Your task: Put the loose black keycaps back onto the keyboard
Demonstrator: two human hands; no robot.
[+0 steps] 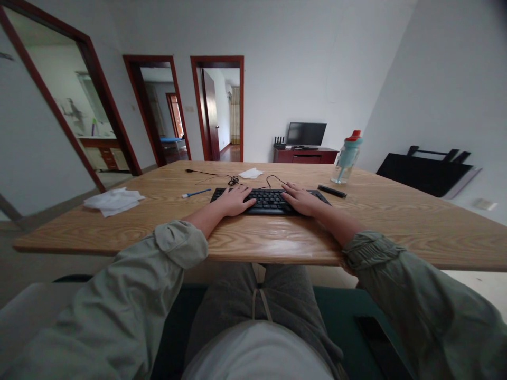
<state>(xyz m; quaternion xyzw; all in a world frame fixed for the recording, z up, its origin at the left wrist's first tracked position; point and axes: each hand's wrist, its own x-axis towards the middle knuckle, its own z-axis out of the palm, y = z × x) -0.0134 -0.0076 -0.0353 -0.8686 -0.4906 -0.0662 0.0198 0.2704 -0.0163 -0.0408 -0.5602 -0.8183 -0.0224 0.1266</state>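
Note:
A black keyboard [270, 200] lies flat on the wooden table, and both my hands rest on it. My left hand [234, 200] covers its left part with the fingers stretched out. Over the right part lies my right hand [300, 200], fingers extended and apart from the other hand. Neither hand holds anything. The keyboard's black cable [233, 180] is partly coiled behind it. A blue and white toothbrush-like stick [197, 193] lies left of the keyboard. To the right is a slim black object [331, 191] whose kind I cannot make out.
On the wooden table [245, 240] stand a clear bottle with a red lid [347, 157] at right, white tissues [114, 201] at left and a folded tissue [251, 173] behind the cable. A dark phone [382, 345] lies on the green seat. A monitor [306, 134] stands by the far wall.

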